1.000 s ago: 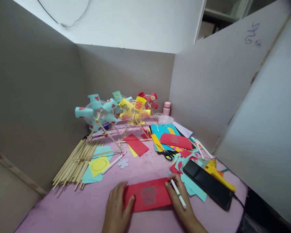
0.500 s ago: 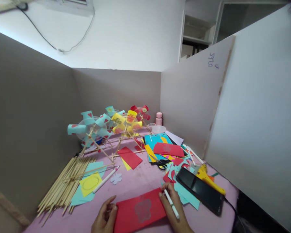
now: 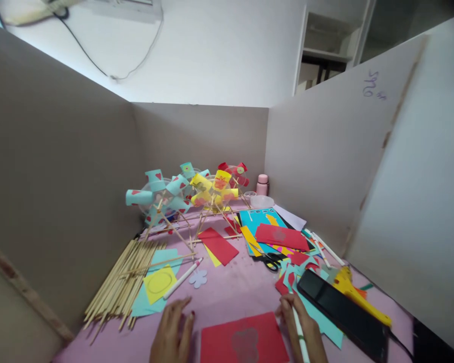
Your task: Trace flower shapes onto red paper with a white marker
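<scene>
A folded red paper [image 3: 219,343] lies at the front of the table, with a grey flower-like shape drawn on it. To its left is my left hand [image 3: 173,330], palm down, fingers apart and holding nothing, a small gap from the paper's edge. At the paper's right edge, my right hand [image 3: 300,322] is closed around a white marker [image 3: 298,325] with a green ring. Beyond my left hand lie a second white marker [image 3: 182,280], a pale flower cutout [image 3: 198,279] and a yellow square [image 3: 159,285] with a circle drawn on it.
Wooden sticks [image 3: 115,282] are piled at left. Paper wheels on stick frames, blue [image 3: 139,197], yellow [image 3: 222,180] and red [image 3: 243,168], stand behind. Scissors [image 3: 271,260], paper scraps, a phone [image 3: 342,312] and a yellow glue gun [image 3: 359,297] lie right. Grey partitions enclose the table.
My left hand has let go of the red paper and moved off its left edge. The paper now lies lower in view. My right hand keeps the marker. The whole view has shifted.
</scene>
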The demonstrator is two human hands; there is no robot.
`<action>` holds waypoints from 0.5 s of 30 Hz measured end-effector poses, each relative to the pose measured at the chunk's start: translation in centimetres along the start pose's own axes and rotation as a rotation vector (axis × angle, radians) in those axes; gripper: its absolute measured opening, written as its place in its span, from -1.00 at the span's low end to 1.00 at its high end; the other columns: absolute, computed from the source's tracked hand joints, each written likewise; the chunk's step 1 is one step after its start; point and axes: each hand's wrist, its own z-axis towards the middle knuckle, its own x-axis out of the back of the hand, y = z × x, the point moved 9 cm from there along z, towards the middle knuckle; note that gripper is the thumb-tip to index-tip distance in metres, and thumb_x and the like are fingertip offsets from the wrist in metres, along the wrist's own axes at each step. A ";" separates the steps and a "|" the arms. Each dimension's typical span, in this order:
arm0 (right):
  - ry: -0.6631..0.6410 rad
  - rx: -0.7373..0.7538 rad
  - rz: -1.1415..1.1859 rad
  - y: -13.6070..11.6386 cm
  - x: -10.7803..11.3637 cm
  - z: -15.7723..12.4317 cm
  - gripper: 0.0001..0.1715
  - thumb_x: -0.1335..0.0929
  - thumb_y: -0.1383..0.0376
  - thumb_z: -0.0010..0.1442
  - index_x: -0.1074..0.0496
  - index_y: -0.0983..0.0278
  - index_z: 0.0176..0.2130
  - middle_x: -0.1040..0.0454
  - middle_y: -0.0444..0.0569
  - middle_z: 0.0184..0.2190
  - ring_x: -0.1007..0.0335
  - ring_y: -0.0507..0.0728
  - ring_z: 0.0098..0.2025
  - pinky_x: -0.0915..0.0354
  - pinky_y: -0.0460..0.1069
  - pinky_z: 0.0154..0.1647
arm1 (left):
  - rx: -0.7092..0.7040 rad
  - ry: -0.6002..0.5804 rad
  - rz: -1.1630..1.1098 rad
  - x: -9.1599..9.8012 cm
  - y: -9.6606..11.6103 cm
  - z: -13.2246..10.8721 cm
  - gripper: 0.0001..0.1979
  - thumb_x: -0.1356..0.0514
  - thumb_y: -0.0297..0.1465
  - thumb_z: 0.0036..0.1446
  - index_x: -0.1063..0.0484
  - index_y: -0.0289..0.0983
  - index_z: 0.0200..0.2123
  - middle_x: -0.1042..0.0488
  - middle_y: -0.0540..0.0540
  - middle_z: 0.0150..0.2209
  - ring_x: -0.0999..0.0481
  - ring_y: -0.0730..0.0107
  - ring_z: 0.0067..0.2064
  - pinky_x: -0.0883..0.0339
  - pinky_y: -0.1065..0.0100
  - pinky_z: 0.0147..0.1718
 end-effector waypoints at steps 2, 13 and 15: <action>-0.088 -0.041 -0.031 0.4 -1.2 0.0 -0.56 -0.13 -0.06 0.27 -0.29 0.18 -0.37 -0.39 -0.13 -0.63 -0.33 0.12 -0.63 -0.23 -0.04 -0.58 | 0.008 0.008 0.097 0.9 -1.1 2.2 -0.61 0.12 -0.29 0.23 -0.40 -0.31 -0.08 -0.46 -0.23 -0.11 -0.46 0.13 -0.04 -0.37 0.14 -0.07; -0.143 0.234 -0.298 -3.1 -3.5 0.2 -0.83 -0.17 0.20 0.29 -0.23 0.20 -0.32 -0.43 -0.11 -0.49 -0.41 0.13 -0.49 -0.24 -0.03 -0.44 | 0.082 -0.192 0.196 -1.1 -2.8 6.5 -0.75 0.07 -0.54 0.14 -0.41 -0.35 -0.34 -0.39 -0.23 -0.33 -0.35 0.07 -0.21 -0.22 0.06 -0.17; -0.142 0.221 -0.296 -3.0 -3.4 0.3 -0.88 -0.17 0.25 0.28 -0.23 0.21 -0.28 -0.45 -0.09 -0.47 -0.44 0.14 -0.47 -0.27 -0.03 -0.42 | 0.103 -0.180 0.117 -0.5 -2.3 6.1 -0.73 0.10 -0.51 0.14 -0.40 -0.33 -0.32 -0.39 -0.26 -0.31 -0.34 0.03 -0.20 -0.20 0.03 -0.14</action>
